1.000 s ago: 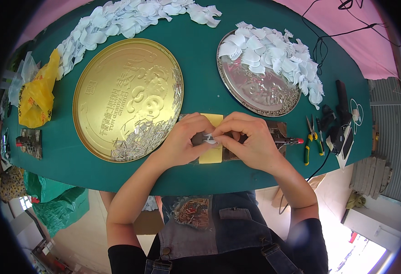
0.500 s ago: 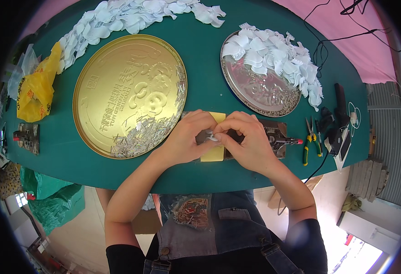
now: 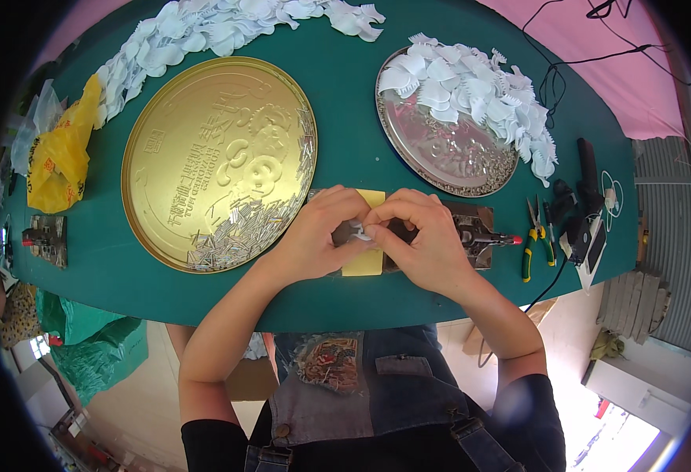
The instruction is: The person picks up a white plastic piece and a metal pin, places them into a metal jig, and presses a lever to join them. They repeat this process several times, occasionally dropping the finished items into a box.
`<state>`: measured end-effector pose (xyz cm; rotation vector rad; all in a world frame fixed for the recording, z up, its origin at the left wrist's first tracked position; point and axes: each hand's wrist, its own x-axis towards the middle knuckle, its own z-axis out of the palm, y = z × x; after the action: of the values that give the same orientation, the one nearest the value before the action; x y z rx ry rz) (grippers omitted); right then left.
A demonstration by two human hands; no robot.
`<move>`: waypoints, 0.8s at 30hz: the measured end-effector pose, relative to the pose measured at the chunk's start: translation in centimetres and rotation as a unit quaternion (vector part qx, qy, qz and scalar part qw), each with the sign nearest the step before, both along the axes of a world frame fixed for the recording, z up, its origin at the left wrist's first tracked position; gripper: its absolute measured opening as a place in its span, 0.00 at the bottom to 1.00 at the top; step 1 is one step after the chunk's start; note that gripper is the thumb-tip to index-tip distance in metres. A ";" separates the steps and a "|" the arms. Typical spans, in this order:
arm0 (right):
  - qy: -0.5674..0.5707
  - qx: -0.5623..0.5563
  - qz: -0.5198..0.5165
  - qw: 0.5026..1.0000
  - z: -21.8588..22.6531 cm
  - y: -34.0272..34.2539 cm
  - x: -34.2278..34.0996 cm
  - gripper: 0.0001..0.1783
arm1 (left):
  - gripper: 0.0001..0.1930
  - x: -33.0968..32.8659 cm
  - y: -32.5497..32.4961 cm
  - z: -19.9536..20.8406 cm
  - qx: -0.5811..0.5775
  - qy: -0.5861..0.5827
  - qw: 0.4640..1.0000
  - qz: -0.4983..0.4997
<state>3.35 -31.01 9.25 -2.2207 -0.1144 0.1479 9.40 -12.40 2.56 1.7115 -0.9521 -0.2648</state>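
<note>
My left hand (image 3: 332, 230) and my right hand (image 3: 420, 234) meet over a yellow pad (image 3: 369, 263) near the table's front edge. Between their fingertips is a small white plastic piece (image 3: 359, 233), mostly covered by the fingers. The left fingers curl around it, while the right thumb and index finger pinch at its right side. Whether a smaller part is also held there is hidden. Just right of my right hand sits a dark metal hand-press tool (image 3: 479, 236) with a red-tipped lever, its left part behind the hand.
A round gold tray (image 3: 180, 126) holds many small metal pins. Another round metal tray (image 3: 432, 153) carries white comb-edged pieces (image 3: 471, 86) and tiny metal bits. More white pieces (image 3: 196, 31) line the back left. Pliers (image 3: 531, 244), cables and a yellow bag (image 3: 61, 161) lie around the green table.
The right fingertips have shifted slightly on the white piece, and both hands stay together over the yellow pad. The whole view has moved a little; the trays look unchanged.
</note>
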 end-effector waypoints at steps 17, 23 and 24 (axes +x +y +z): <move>-0.348 -0.132 0.142 0.917 -2.7 -1.8 -0.4 0.14 | 0.11 0.0 -0.2 0.0 0.005 0.001 1.000 0.004; -0.293 -0.133 0.157 0.934 -1.9 -2.1 0.1 0.10 | 0.10 0.0 -0.1 0.7 0.012 0.021 1.000 0.002; -0.295 -0.133 0.155 0.934 -1.7 -2.1 0.1 0.10 | 0.10 0.0 -0.1 0.7 0.013 0.021 1.000 0.005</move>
<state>3.44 -33.06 7.54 -2.4366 -0.8183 -0.3597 9.41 -12.48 3.23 1.7275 -0.9118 -0.3065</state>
